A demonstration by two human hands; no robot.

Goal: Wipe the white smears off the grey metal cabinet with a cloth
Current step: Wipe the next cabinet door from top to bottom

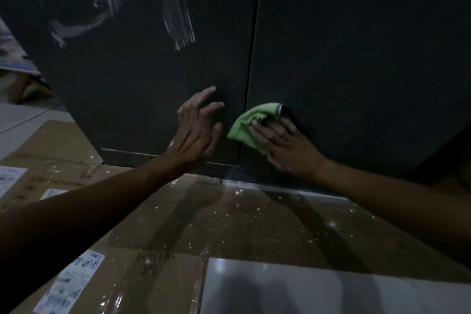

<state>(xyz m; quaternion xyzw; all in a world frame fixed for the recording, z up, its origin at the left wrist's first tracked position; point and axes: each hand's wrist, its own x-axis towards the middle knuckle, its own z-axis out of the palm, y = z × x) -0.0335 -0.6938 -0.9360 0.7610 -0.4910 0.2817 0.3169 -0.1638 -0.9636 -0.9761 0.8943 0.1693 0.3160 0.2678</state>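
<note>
A: From the head view, our right hand [288, 145] presses the green cloth [251, 125] flat on the right door of the grey cabinet [356, 58], low, just right of the door seam.

B: And our left hand [197, 130] braces the left door, fingers spread and holding nothing.

A: The white smears [142, 5] sit far up on the left, well apart from the cloth. We should keep firm, overlapping strokes and work up there.

B: Any containers? Only flattened cardboard [142, 250] underfoot, holding nothing.

Right hand [288, 145] presses green cloth [248, 126] against grey cabinet [356, 58].
</note>
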